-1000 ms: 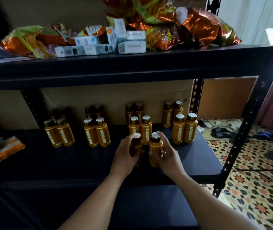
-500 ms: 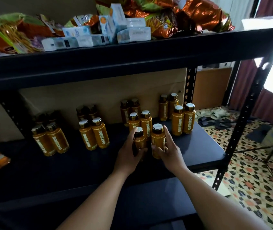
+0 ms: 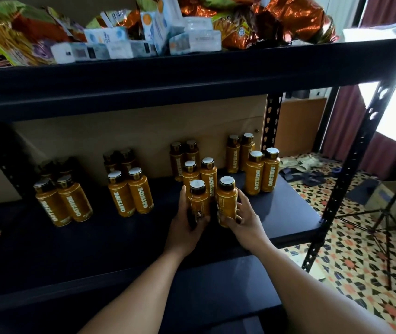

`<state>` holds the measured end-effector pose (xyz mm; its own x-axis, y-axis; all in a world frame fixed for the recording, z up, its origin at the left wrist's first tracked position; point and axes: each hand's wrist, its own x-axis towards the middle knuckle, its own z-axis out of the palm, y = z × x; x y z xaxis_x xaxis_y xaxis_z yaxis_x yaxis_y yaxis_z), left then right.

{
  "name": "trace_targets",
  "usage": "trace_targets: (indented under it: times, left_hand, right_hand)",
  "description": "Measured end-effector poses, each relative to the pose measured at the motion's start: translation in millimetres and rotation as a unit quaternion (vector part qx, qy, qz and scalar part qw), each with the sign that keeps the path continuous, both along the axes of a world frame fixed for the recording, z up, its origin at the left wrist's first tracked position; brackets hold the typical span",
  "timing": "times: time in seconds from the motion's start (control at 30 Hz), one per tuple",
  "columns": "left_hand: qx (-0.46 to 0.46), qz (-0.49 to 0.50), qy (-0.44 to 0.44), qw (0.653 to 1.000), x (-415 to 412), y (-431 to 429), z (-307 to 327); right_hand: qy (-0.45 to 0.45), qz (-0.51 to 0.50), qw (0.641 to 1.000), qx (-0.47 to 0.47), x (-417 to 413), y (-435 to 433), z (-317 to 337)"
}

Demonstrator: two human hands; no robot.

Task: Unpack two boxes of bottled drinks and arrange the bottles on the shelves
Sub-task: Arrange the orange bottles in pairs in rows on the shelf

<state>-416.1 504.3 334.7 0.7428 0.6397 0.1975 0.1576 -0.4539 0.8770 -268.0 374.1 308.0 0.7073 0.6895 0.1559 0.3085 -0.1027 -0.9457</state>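
Still gripping orange dark-capped plastic bottles (image 3: 227,201), one in left hand (image 3: 185,229), one in right hand (image 3: 246,220); barely shifted on black metal shelf (image 3: 95,239); placement seemingly unfinished.

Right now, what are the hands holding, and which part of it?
Two orange bottles, one each. The left-hand grip wraps the left bottle around its lower body; the right-hand grip wraps the right bottle the same way.
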Motion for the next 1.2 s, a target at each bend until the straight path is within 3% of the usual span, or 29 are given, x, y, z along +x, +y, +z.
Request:
trace_targets:
  times: [0.93,1.2]
  left_hand:
    - [0.021,0.0,0.041,0.999,-3.4,-2.9,-1.4]
    - [-0.003,0.006,0.01,1.0,-2.8,-0.9,-2.7]
  right_hand:
    - [0.004,-0.014,1.0,-0.007,-1.2,0.4,-2.9]
    - [-0.008,-0.019,1.0,-0.011,-1.4,0.7,-4.8]
